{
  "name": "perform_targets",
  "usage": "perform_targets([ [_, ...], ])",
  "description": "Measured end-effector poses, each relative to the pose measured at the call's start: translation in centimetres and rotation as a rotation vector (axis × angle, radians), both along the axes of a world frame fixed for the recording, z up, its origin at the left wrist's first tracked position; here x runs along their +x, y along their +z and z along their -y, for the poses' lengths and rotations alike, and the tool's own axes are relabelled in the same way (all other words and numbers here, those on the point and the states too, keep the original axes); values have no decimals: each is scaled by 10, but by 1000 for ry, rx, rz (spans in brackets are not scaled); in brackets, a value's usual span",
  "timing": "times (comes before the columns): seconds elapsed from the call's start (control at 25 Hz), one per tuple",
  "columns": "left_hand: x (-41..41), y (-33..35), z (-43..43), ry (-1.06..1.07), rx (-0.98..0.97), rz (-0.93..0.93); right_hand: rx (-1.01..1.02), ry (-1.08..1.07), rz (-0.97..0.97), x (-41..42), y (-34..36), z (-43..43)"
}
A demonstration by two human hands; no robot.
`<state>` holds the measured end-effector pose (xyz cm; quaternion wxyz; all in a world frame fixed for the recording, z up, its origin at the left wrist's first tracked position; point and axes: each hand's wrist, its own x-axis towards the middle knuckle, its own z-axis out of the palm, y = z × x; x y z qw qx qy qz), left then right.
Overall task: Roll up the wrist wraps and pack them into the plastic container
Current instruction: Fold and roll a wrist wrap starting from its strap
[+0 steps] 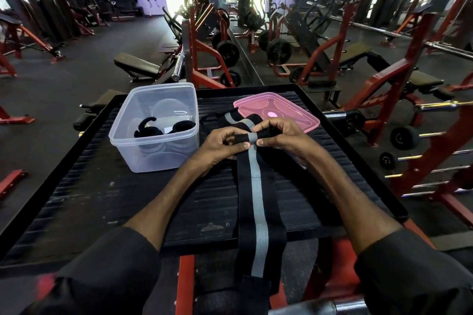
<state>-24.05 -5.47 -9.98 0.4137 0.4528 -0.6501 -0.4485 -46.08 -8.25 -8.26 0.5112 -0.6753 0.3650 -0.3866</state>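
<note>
Wrap roll part-hidden by left hand, right hand.

Open-top container stands L, pink lid rear R; platform front-L free to pass.

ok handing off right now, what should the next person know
Left hand and right hand both pinch the started roll of the black wrist wrap with a grey stripe; its tail hangs off the near edge of the black ribbed platform.
Done: rolled black wraps lie in the clear plastic container.
Left: finish this roll, roll the second striped wrap behind the hands, pack both.
Pink plastic lid lies off, right of the container.
</note>
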Motion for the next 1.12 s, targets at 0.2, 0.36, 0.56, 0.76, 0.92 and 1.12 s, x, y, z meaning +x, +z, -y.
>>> perform_targets([
  [0.2, 4, 1, -2, 66, -125, -5, 211, -6, 117, 5, 15, -6],
  [0.36, 10, 2, -6, 77, -229, 35, 152, -9, -70, 8, 12, -12],
  [0.56, 12, 2, -12, 41, -134, 3, -77, 19, -97, 5, 3, -17],
  [0.76, 15, 4, -21, -73, 61, 41, -270, -8, -86, 7, -6, -16],
  [0.92, 13, 5, -26, -44, 24, 60, -322, -27, -105, 8, -17, -15],
  [1.12, 12, 2, -27, 16, -50, 59, 98, 41, -45, 6, 5, -20],
])
